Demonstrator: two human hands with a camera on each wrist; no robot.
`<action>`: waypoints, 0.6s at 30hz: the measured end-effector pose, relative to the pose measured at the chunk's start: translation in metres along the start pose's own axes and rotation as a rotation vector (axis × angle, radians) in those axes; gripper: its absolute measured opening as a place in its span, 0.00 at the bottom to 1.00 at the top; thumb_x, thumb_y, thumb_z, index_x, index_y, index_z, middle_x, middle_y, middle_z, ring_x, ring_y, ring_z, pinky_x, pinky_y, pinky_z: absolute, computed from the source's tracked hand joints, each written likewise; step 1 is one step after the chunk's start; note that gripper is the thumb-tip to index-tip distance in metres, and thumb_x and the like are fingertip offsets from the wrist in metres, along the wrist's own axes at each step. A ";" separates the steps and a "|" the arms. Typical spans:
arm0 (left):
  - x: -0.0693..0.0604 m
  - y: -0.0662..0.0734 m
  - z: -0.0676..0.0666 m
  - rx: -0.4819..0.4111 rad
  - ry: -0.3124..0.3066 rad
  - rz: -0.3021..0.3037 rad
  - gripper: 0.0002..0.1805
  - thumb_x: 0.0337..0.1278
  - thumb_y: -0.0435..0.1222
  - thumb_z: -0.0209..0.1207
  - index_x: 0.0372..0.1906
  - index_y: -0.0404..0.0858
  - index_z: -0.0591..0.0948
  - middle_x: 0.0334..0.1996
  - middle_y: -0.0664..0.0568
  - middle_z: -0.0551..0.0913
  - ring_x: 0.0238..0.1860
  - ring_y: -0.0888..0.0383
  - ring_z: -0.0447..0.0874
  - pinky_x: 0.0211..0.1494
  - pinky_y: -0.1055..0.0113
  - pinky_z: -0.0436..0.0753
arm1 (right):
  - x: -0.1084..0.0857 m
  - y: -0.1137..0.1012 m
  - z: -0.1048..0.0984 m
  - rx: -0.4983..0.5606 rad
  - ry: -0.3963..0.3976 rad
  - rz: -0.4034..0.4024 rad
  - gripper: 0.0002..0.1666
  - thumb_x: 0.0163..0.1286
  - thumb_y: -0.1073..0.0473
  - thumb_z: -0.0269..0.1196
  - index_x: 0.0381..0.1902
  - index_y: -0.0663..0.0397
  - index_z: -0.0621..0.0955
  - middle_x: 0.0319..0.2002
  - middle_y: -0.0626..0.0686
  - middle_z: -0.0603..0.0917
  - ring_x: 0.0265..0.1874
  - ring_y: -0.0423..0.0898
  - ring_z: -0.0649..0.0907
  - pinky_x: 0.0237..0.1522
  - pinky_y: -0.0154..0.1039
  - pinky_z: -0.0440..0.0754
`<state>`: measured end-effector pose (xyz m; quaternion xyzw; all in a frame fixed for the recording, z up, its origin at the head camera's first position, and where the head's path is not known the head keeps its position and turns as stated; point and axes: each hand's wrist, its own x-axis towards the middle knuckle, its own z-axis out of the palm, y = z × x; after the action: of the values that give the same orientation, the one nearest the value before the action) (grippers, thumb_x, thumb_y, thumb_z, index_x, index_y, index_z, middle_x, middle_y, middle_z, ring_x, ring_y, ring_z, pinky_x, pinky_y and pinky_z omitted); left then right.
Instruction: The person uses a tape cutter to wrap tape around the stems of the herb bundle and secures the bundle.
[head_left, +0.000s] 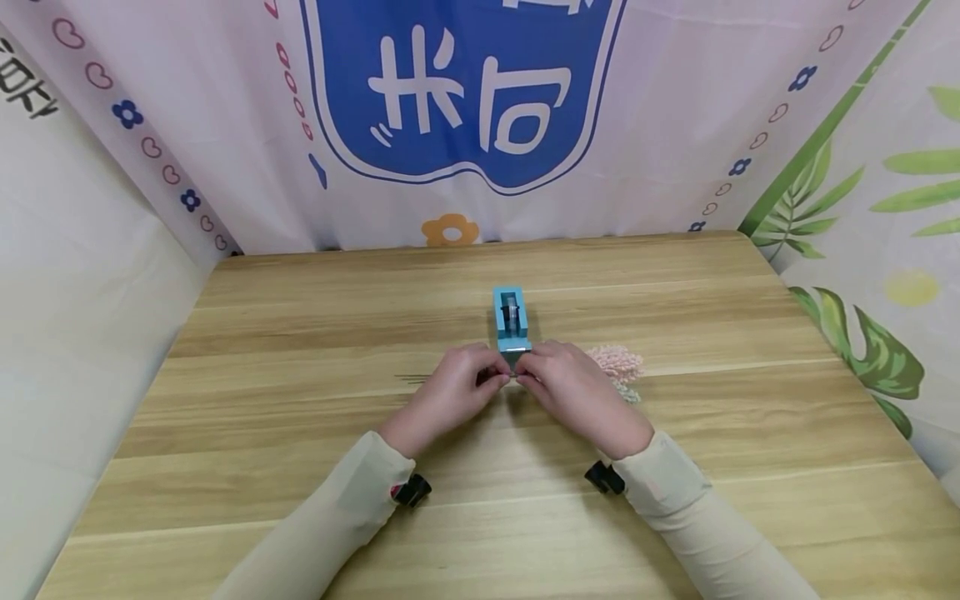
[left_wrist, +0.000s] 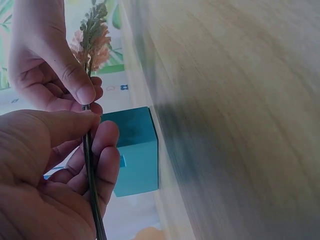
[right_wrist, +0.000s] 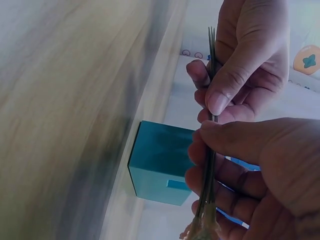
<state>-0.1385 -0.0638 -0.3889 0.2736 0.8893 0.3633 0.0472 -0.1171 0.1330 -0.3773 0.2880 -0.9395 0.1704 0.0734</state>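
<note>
A small bunch of dried-looking flowers lies crosswise between the two hands, with pink heads (head_left: 617, 363) and pale green heads (head_left: 627, 392) on the right and thin dark stems (head_left: 411, 379) sticking out on the left. My left hand (head_left: 463, 382) pinches the stems between thumb and fingers, plainly seen in the left wrist view. Right beside it, my right hand (head_left: 573, 390) pinches the same stems nearer the heads, thumb tips almost meeting. A blue tape dispenser (head_left: 513, 343) stands just beyond the fingertips. Whether tape is on the stems cannot be told.
The wooden table (head_left: 285, 350) spreads out on every side of the hands. A printed curtain (head_left: 225, 100) hangs along its far edge, and leaf-patterned cloth (head_left: 885, 250) hangs at the right. A small black camera (head_left: 412, 491) sits at the left wrist, another (head_left: 604, 477) at the right.
</note>
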 end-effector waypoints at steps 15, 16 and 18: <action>0.001 -0.001 0.003 0.023 0.028 0.026 0.03 0.66 0.30 0.67 0.38 0.35 0.90 0.33 0.49 0.85 0.33 0.61 0.77 0.36 0.73 0.78 | 0.001 0.001 0.004 -0.054 0.024 -0.015 0.04 0.66 0.61 0.75 0.35 0.50 0.88 0.34 0.46 0.89 0.35 0.44 0.84 0.51 0.47 0.85; 0.001 -0.001 0.003 0.023 0.031 0.026 0.03 0.66 0.30 0.67 0.37 0.35 0.90 0.32 0.49 0.85 0.33 0.61 0.78 0.36 0.73 0.79 | 0.001 0.000 0.004 -0.057 0.025 -0.016 0.04 0.66 0.61 0.75 0.35 0.50 0.87 0.34 0.46 0.89 0.35 0.44 0.85 0.52 0.48 0.85; 0.001 -0.002 0.004 0.022 0.036 0.024 0.03 0.65 0.29 0.67 0.36 0.35 0.90 0.32 0.49 0.85 0.33 0.61 0.78 0.36 0.73 0.79 | 0.001 0.000 0.005 -0.060 0.025 -0.013 0.05 0.65 0.61 0.75 0.34 0.50 0.87 0.35 0.46 0.89 0.36 0.45 0.85 0.53 0.48 0.84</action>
<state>-0.1389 -0.0614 -0.3930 0.2782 0.8906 0.3590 0.0236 -0.1184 0.1309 -0.3819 0.2896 -0.9413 0.1453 0.0949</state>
